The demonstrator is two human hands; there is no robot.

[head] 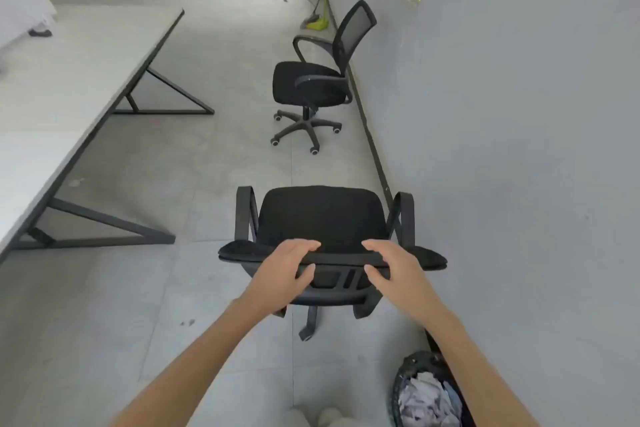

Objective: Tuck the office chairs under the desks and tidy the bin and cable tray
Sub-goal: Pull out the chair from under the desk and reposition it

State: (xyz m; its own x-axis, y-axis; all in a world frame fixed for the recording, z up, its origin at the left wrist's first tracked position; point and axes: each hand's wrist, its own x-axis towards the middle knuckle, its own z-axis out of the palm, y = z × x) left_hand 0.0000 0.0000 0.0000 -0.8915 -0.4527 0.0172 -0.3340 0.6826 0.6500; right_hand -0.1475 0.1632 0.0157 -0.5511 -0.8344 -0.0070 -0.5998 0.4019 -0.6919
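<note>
Matt black fabric chair seat [320, 215], mesh-backed far chair [356, 28] (see-through weave), smooth pale desk top [69, 80], crumpled paper [427, 399].

Grey floor [145, 163]: two chairs [322, 222] [311, 83], bin [427, 392], desk [69, 80].

Both chairs, the near chair [322, 218] and the far chair [311, 83], are black, the far one with a mesh back. The tabletop [69, 80] is pale grey on black legs. Floor [207, 156] and wall [519, 149] are grey. The broom [320, 19] is lime green. The bin [401, 388] is black mesh, holding white-grey paper.
</note>
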